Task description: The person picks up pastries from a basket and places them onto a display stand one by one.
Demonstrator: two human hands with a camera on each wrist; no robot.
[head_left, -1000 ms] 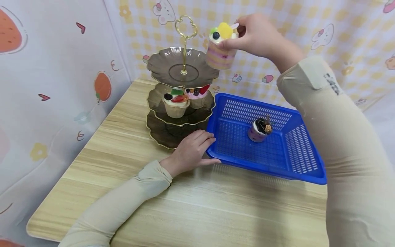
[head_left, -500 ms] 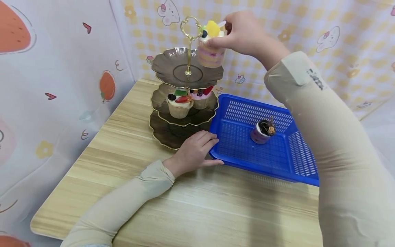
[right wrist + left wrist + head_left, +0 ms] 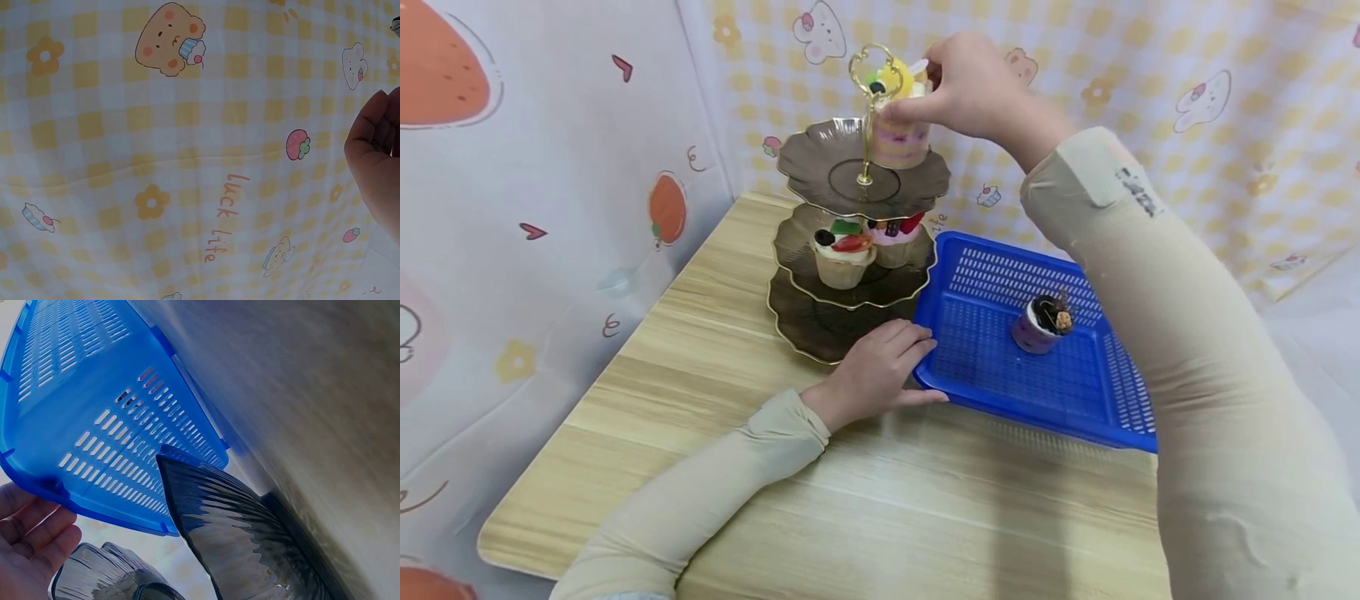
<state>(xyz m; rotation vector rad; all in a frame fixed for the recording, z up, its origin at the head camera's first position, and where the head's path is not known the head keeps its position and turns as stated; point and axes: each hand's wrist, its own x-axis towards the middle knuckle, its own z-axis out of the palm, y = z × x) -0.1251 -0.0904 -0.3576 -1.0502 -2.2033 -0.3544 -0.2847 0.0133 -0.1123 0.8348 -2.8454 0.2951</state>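
My right hand (image 3: 973, 87) pinches a dessert cup (image 3: 902, 143) near its top. The cup has purple and cream layers, with yellow fruit and a blueberry on white cream. It is upright beside the gold handle (image 3: 868, 150), over the top plate (image 3: 816, 167) of a three-tier cake stand. Whether its base touches that plate I cannot tell. With relaxed fingers, my left hand (image 3: 880, 367) rests at the near left corner of a blue basket (image 3: 1037, 421). The left wrist view shows those fingertips (image 3: 53, 540) against the rim. In the right wrist view the cup is out of sight.
On the middle tier sit a fruit-topped cupcake (image 3: 842, 262) and a pink-creamed cupcake (image 3: 892, 246). Inside the basket stands a chocolate-topped dessert cup (image 3: 1037, 325). The bottom tier (image 3: 808, 321) lies close to the basket's left side. A patterned curtain (image 3: 1150, 50) hangs behind the table (image 3: 880, 517).
My right hand has carried the dessert cup leftward, from the right edge of the top plate to beside the handle. The left hand stays at the basket corner. The head view has shifted slightly.
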